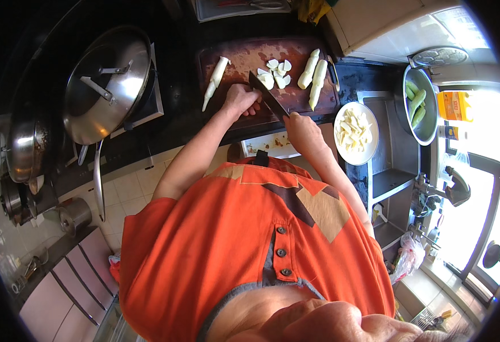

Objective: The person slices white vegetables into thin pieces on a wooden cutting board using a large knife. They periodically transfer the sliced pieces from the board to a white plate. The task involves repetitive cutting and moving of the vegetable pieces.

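My right hand [303, 132] grips the handle of a dark-bladed kitchen knife [271, 98] over a wooden cutting board [250, 55]. Curled beside the blade, my left hand [242, 101] is partly hidden by it; whether its fingers hold anything does not show. Just past the blade lie several white cut slices [280, 70] of a pale vegetable. One whole peeled stalk [215, 81], resembling a water bamboo shoot, rests left of my left hand. Two more peeled stalks [314, 77] lie at the board's right. A white plate [377, 141] of pale cut strips [353, 132] stands right of my right hand.
A large metal wok lid [108, 81] and another pan [27, 145] stand at left. On the right are a steel sink [391, 145] with a faucet [457, 188], and a metal basin [430, 124] holding green vegetables [416, 102]. An open drawer [271, 146] with scraps sits below the board.
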Tool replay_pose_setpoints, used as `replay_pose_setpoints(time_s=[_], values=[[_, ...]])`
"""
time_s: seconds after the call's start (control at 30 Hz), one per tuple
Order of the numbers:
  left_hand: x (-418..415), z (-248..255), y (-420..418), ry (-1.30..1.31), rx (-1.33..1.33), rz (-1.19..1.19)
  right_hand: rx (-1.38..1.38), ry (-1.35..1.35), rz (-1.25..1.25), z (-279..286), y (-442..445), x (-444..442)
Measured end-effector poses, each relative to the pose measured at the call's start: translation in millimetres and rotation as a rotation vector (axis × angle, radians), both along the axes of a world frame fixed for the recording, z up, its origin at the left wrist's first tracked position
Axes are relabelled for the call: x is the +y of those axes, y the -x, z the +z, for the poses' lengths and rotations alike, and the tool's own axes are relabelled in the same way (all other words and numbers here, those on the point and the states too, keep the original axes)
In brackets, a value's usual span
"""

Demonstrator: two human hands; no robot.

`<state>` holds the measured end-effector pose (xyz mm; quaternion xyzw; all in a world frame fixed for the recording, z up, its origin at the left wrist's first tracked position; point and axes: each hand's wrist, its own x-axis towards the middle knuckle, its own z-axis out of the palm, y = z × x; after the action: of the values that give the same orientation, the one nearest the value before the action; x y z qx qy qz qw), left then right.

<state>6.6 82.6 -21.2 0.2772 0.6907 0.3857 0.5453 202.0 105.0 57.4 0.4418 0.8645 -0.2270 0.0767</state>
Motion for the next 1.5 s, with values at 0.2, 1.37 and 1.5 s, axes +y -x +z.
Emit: replay_pose_setpoints(time_s=[0.2,1.37,1.5], values=[[-8,2,-2,-0.038,0.113,-0.069,0.026,-0.041,-0.024,-12,-1,-1],[-5,9,-3,0.028,0.059,-0.037,-0.031,-0.035,0.018,6,0,-8],[-3,-4,2,0.042,0.053,-0.072,-0.042,-0.021,0.021,8,1,-4]])
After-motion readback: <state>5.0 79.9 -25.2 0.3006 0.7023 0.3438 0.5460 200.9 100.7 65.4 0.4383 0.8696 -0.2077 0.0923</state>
